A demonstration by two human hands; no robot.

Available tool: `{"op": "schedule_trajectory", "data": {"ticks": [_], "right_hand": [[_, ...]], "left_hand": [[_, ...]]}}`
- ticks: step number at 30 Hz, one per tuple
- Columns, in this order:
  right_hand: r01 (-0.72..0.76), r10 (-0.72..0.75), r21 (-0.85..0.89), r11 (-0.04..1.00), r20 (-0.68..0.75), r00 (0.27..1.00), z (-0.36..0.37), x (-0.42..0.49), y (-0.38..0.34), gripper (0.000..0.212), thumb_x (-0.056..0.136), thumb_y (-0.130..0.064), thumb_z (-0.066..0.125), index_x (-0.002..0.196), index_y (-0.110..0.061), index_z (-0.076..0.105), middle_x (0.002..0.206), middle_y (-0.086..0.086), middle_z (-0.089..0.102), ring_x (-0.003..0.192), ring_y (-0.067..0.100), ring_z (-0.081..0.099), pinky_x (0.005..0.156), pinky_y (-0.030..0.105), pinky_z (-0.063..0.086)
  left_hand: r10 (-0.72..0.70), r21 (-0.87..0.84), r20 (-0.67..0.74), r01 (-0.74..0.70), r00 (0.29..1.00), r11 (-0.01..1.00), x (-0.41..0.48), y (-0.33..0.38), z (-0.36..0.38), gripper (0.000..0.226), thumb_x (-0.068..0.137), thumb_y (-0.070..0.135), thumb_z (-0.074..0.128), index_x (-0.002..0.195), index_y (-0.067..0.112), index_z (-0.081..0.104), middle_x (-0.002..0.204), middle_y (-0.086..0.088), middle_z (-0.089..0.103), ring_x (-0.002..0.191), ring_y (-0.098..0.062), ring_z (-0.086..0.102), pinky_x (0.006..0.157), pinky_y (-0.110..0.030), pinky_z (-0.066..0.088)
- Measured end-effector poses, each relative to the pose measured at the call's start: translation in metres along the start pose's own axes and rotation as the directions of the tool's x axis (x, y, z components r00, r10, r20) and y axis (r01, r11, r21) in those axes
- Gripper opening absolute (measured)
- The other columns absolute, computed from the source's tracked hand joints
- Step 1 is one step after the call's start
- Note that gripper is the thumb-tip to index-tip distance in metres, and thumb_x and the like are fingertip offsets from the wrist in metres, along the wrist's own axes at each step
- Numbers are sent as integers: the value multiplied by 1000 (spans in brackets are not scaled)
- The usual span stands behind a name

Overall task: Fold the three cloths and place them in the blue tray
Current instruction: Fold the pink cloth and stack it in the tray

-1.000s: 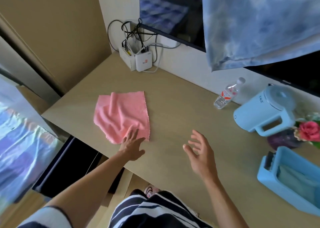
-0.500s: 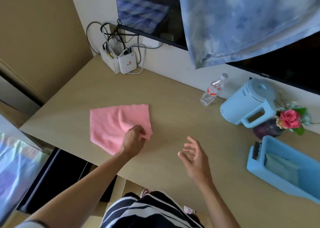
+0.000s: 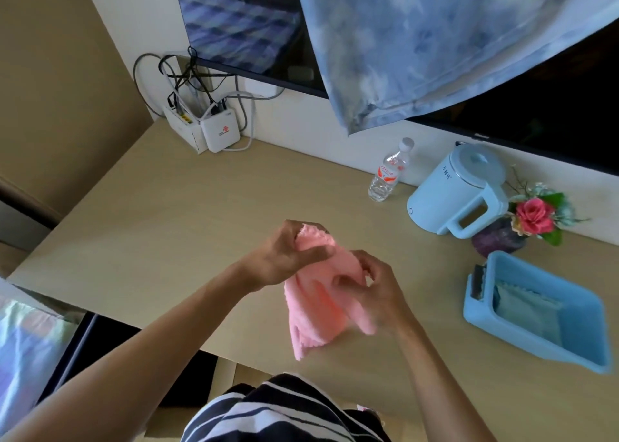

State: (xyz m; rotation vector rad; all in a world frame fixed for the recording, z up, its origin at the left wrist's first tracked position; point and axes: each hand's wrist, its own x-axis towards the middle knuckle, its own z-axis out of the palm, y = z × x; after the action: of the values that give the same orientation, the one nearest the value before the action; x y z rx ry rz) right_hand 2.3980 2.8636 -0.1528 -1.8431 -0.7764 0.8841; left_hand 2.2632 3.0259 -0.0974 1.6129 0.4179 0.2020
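Note:
A pink cloth (image 3: 318,307) hangs bunched above the middle of the beige desk, lifted off its surface. My left hand (image 3: 288,254) grips the cloth's top edge. My right hand (image 3: 375,287) pinches the same cloth lower down on its right side. The blue tray (image 3: 582,314) sits at the right of the desk, apart from both hands, with a folded pale green cloth (image 3: 526,311) lying inside it. A dark item (image 3: 477,285) stands in the tray's narrow left compartment. No third cloth is visible.
A light blue kettle (image 3: 459,190), a water bottle (image 3: 388,173) and a purple vase with a pink flower (image 3: 529,217) stand along the back right. White router boxes (image 3: 207,133) with cables occupy the back left corner. A blue patterned fabric (image 3: 435,39) hangs over the screen above.
My left hand has lifted the pink cloth off the desk and carried it right to the middle. My right hand has come in and taken hold of it.

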Motion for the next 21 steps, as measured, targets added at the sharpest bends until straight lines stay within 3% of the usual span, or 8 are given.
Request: {"op": "schedule_trajectory", "data": {"ticks": [2, 4, 5, 8, 11, 14, 18, 21], "right_hand": [[-38, 39, -26, 999, 44, 998, -13, 1, 4, 13, 78, -17, 76, 90, -15, 71, 82, 3, 73, 70, 7, 62, 65, 24, 47], [-70, 75, -76, 995, 57, 996, -24, 1, 15, 25, 73, -30, 75, 86, -10, 68, 79, 15, 68, 67, 14, 58, 64, 32, 43], [-81, 85, -86, 993, 42, 995, -31, 1, 20, 28, 72, -32, 75, 82, -7, 66, 71, 14, 63, 64, 15, 54, 62, 33, 40], [-46, 37, -121, 992, -80, 996, -54, 3, 27, 28, 74, -25, 77, 66, -10, 54, 58, -8, 43, 55, 10, 37, 55, 30, 26], [8, -37, -150, 989, -196, 980, -78, 10, 18, 26, 78, -17, 80, 69, -9, 57, 56, -11, 47, 53, 6, 40, 52, 25, 30], [55, -113, -209, 976, -275, 955, -95, 15, 6, 26, 79, -18, 82, 74, -7, 59, 61, 7, 53, 57, 7, 43, 55, 24, 34], [143, -225, -263, 954, -312, 923, -109, 11, -3, 24, 80, -19, 83, 76, -16, 60, 63, -8, 56, 60, 1, 48, 57, 12, 36], [111, -184, -263, 958, -273, 944, -110, 3, 10, 18, 79, -16, 82, 78, -17, 65, 71, -4, 65, 64, 2, 54, 59, 15, 41]], "left_hand": [[55, -18, 18, -55, 998, 998, 6, 3, 0, 12, 93, 9, 65, 89, -3, 66, 78, 1, 68, 72, -13, 65, 65, -23, 52], [99, 8, -4, -99, 995, 995, 14, 2, -2, 10, 92, 9, 65, 88, -1, 67, 77, 4, 66, 72, -11, 63, 66, -21, 50], [112, 34, -25, -111, 993, 993, 19, -1, -4, 13, 92, 10, 66, 88, -2, 67, 77, 2, 65, 73, -11, 62, 67, -23, 49], [96, 104, -92, -86, 991, 991, 35, -11, -19, 16, 91, 15, 68, 87, 0, 67, 77, -1, 64, 72, -14, 62, 67, -31, 51], [118, 234, -142, -82, 983, 969, 51, -17, -37, 15, 92, 21, 67, 78, 17, 67, 69, 7, 64, 61, -13, 60, 56, -31, 49], [188, 415, -176, -100, 966, 904, 60, -13, -48, 17, 94, 25, 64, 76, 24, 64, 64, 3, 63, 54, -10, 55, 47, -28, 43], [299, 521, -194, -160, 934, 838, 59, -6, -52, 15, 92, 24, 66, 78, 23, 62, 66, 12, 61, 58, -3, 52, 53, -15, 36], [322, 578, -85, -217, 943, 787, 49, -18, -53, 9, 91, 23, 69, 86, 16, 67, 74, 7, 63, 68, -6, 57, 60, -17, 42]]}}
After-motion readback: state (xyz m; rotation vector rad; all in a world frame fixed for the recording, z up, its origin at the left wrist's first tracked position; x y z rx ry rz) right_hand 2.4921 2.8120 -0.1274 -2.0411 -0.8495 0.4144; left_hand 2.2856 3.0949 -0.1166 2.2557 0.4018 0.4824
